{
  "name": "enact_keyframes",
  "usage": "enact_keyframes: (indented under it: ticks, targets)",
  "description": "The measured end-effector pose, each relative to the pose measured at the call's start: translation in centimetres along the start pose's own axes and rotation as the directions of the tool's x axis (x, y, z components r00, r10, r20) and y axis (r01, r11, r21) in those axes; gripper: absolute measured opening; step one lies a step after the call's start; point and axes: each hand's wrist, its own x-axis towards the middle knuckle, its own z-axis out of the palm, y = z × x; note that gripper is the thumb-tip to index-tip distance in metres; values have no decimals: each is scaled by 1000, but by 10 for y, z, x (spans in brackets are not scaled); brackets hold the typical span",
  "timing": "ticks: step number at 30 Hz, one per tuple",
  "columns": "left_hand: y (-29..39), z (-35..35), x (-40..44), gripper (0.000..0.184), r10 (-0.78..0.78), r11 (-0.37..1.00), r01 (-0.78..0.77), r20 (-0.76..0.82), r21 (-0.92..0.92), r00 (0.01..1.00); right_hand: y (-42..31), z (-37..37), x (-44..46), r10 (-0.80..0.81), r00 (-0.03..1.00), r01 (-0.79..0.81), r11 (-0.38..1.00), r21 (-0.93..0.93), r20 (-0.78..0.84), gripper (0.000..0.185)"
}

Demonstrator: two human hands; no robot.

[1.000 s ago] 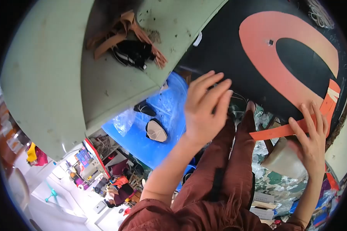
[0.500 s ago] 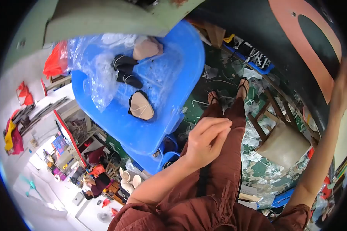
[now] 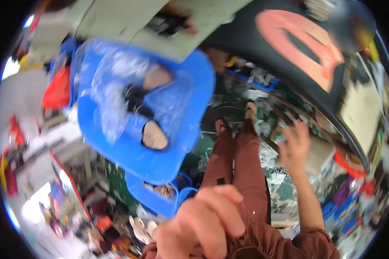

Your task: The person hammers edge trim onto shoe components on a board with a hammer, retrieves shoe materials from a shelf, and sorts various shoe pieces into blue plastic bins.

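Observation:
My left hand (image 3: 201,222) is raised close to the camera, blurred, its fingers curled in front of my brown clothing; whether it holds anything is too blurred to tell. My right hand (image 3: 296,144) hangs in the air over the floor and a stool, fingers spread, holding nothing. Beyond it, a pink-orange oval piece (image 3: 285,47) with an opening in its middle lies on the black work surface (image 3: 242,32). To the left, a blue tub (image 3: 138,167) holds clear plastic film (image 3: 112,95), a beige-soled piece (image 3: 154,135) and black pieces (image 3: 138,103).
A green table (image 3: 177,36) with a dark bundle is above the tub. A blue basket (image 3: 153,196) stands below the tub. A pale stool (image 3: 320,151) is under my right hand. Scraps litter the floor, and a person's blurred figure (image 3: 110,237) appears at the lower left.
My right hand has left the work surface and moved left over the floor. My left hand has come down and closer to the camera. The view has shifted, showing more of the tub than a second ago.

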Motion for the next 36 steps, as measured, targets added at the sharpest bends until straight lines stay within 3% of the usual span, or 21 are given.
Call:
enact_keyframes:
  ticks: [2, 5, 7, 10, 13, 15, 16, 17, 18, 19, 20, 21, 22, 23, 25, 27, 28, 29, 30, 33, 36]
  targets:
    - [0, 21, 17, 48, 12, 985, 32, 255, -168, 967, -17, 4, -69, 160, 985, -165, 983, 82, 70, 50]
    - [-26, 93, 26, 55, 131, 888, 11, 277, -460, 952, -48, -5, -146, 360, 903, -395, 910, 125, 234, 45]
    - [-34, 130, 25, 55, 52, 810, 188, 387, -555, 920, -61, -20, -182, 429, 829, -476, 878, 50, 358, 42]
    - [-42, 191, 28, 57, -48, 618, 426, 509, -661, 859, -61, -29, -224, 502, 752, -584, 808, 79, 428, 42]
    - [-61, 232, 36, 60, -70, 560, 567, 647, -604, 759, -43, -41, -267, 695, 588, -804, 555, 212, 414, 41]
    - [-69, 248, 53, 61, -132, 651, 617, 735, -441, 665, -37, -53, -300, 769, 534, -845, 501, 188, 353, 41]
    - [-78, 246, 52, 62, -191, 622, 641, 707, -449, 681, -29, -57, -316, 803, 505, -863, 474, 175, 317, 41]
    - [-98, 254, 68, 62, -167, 587, 711, 801, -388, 575, -26, -65, -330, 823, 488, -872, 451, 189, 289, 40]
    - [-99, 274, 63, 45, -372, 704, 676, 697, -219, 613, -21, -74, -346, 841, 471, -880, 429, 204, 264, 38]
    - [-133, 283, 55, 34, -320, 733, 598, 610, -326, 725, -15, -83, -358, 862, 423, -903, 377, 207, 279, 37]
    - [-168, 288, 54, 36, -396, 721, 637, 591, -274, 703, -9, -90, -370, 878, 374, -923, 319, 215, 300, 36]
    - [-200, 305, 53, 38, -492, 799, 600, 522, -48, 697, 0, -98, -381, 889, 323, -940, 260, 222, 324, 34]
    - [-238, 332, 50, 31, -509, 825, 563, 505, 54, 697, 15, -107, -391, 890, 337, -936, 283, 208, 307, 33]
    - [-284, 346, 47, 21, -570, 770, 632, 537, 85, 622, 34, -117, -401, 889, 353, -932, 306, 194, 293, 32]
    - [-366, 388, 42, 19, -721, 691, 566, 487, 450, 493, 93, -149, -412, 887, 416, -901, 373, 222, 197, 29]
    - [-459, 426, 41, 27, -746, 623, 455, 308, 636, 590, 188, -205, -403, 872, 488, -841, 458, 289, 41, 26]
    - [-509, 442, 44, 30, -562, 650, 213, 273, 729, 781, 247, -228, -401, 829, 546, -786, 556, 270, -120, 23]
    - [-556, 452, 51, 33, -333, 582, -30, 272, 813, 903, 304, -250, -395, 764, 586, -726, 643, 245, -270, 19]
    - [-595, 455, 61, 35, -92, 424, -249, 315, 871, 945, 356, -278, -384, 755, 567, -703, 652, 285, -331, 18]
    - [-671, 442, 99, 43, 87, 140, -170, 159, 976, 983, 484, -367, -343, 718, 456, -638, 676, 370, -526, 14]
    - [-691, 412, 107, 44, 12, 170, -4, 2, 986, 1000, 585, -438, -305, 641, 454, -493, 759, 425, -618, 14]
